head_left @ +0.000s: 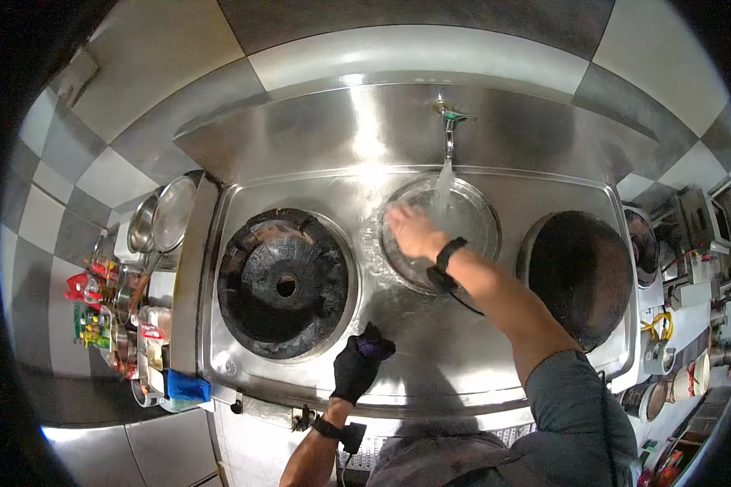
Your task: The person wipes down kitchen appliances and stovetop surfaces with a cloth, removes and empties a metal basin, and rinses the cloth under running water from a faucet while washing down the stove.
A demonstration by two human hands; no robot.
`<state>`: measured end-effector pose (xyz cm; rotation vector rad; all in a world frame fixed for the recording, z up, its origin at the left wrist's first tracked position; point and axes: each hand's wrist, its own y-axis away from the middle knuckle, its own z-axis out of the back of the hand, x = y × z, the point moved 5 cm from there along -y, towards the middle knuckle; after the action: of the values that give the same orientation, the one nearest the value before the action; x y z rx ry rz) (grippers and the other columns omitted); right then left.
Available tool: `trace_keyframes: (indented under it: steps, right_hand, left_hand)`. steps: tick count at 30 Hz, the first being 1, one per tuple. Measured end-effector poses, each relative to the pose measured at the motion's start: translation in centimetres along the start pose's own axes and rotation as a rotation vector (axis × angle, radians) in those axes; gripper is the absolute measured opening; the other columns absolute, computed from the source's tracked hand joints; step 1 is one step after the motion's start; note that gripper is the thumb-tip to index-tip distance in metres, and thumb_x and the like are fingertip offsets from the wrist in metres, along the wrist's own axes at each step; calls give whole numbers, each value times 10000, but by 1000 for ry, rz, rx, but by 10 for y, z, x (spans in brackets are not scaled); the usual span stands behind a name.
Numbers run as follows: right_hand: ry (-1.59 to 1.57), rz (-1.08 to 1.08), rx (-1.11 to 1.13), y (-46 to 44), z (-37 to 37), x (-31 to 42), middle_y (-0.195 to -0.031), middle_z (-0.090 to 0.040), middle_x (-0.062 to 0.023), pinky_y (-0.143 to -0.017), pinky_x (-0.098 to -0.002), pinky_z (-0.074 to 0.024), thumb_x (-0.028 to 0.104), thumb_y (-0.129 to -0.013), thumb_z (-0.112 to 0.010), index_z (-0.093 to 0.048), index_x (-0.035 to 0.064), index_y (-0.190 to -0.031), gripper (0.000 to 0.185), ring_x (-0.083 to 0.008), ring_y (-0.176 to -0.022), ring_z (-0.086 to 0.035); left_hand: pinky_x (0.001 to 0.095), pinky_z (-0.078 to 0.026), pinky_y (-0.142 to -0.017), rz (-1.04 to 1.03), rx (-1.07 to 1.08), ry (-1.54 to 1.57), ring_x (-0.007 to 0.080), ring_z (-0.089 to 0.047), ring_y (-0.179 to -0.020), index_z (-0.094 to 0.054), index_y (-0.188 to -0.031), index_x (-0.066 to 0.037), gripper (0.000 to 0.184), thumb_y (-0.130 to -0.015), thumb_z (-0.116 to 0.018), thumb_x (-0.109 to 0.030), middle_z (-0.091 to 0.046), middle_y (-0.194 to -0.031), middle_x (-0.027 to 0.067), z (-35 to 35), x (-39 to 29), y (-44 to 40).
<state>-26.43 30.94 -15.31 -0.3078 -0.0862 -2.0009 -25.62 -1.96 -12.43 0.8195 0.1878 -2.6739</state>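
My right hand point(414, 231), bare and smeared by motion, is over the left side of a round metal pan point(483, 239). Its finger shape is blurred, and whether it touches the pan I cannot tell. Water point(444, 187) runs into the pan from a wall tap point(450, 134). A dark part by the pan's front rim is partly hidden by my right forearm. In its black glove, my left hand point(356, 373) is closed around a bunched dark purple thing point(371, 347), just above the steel stovetop point(414, 349), near the front right of the left burner.
A blackened burner ring point(244, 284) fills the stovetop's left side. On the right rests a dark wok point(581, 276). Pans point(175, 213), bottles and a blue container point(188, 385) crowd the left shelf. More pots point(658, 357) stand at right. A steel splashback point(300, 134) rises behind.
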Motion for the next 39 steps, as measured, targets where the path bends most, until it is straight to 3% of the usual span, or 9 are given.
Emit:
trace_keyframes:
  steps: [4,10,14,20,25,31,33,35,39]
  right_hand:
    - [23,-337,515,13,27,-100,-1447,-475,-297,-1081,-584,-413,112,-899,-550,-616,-34,-1256,391,-388,-1362,-457]
    - [397,-183,119,131,26,-106,-1052,-669,-238,-946,-523,-487,184,-807,-663,-717,-10,-1019,293,-393,-1017,-629]
    - [-403,-324,473,127,-15,-55,-1138,-687,-186,-953,-443,-502,327,-898,-696,-647,28,-1219,441,-311,-1098,-632]
    - [-821,-314,119,93,44,-17,-1308,-634,-217,-975,-452,-519,368,-981,-607,-553,44,-1376,514,-346,-1219,-599]
    - [-50,-790,5,170,63,-137,-1248,-640,-223,-961,-461,-522,294,-953,-623,-565,21,-1341,478,-411,-1171,-601]
    - [-82,-249,187,212,-16,-133,-1067,-661,-187,-840,-460,-572,292,-940,-672,-585,71,-1326,454,-299,-935,-667]
    - [-211,-369,277,206,-7,-91,-1078,-650,-176,-837,-440,-583,340,-956,-671,-554,50,-1349,503,-279,-928,-659]
    - [-1506,-1079,-264,223,-20,-86,-1076,-651,-169,-808,-408,-602,355,-970,-659,-548,-6,-1307,506,-274,-911,-651]
    - [-1464,-1177,-255,228,-23,-82,-1070,-669,-174,-786,-428,-609,371,-973,-651,-559,-27,-1257,497,-281,-909,-667]
  left_hand:
    - [399,-567,-845,-1,68,17,317,-665,-1062,-758,-1071,-234,197,-897,-679,-285,-660,-1325,149,2,-16,-10]
    - [398,-570,-828,-229,28,45,313,-665,-1032,-754,-1125,-214,250,-926,-671,-340,-658,-1333,139,-21,-24,-18]
    - [415,-566,-828,-231,54,0,322,-658,-1018,-750,-1136,-186,265,-950,-664,-354,-664,-1316,139,-33,-39,-28]
    - [378,-581,-817,-393,11,-255,280,-651,-1105,-683,-1258,-146,312,-953,-642,-196,-614,-1368,137,-12,-63,-33]
    - [354,-570,-906,4,239,511,237,-640,-1162,-624,-1375,-152,408,-971,-591,-101,-596,-1386,125,-31,-18,-8]
    - [268,-487,-1009,75,326,749,133,-549,-1285,-523,-1474,-84,421,-1056,-482,-112,-446,-1577,77,-32,-6,21]
    - [285,-455,-1070,236,373,939,164,-514,-1347,-483,-1496,-73,475,-1025,-522,-108,-467,-1559,89,-40,2,30]
    - [302,-434,-1114,525,384,1248,193,-487,-1392,-445,-1521,-80,543,-992,-564,-98,-486,-1541,108,-50,11,39]
    - [339,-530,-987,174,123,896,197,-637,-1181,-549,-1441,-113,425,-1021,-578,-169,-654,-1321,85,-51,20,54]
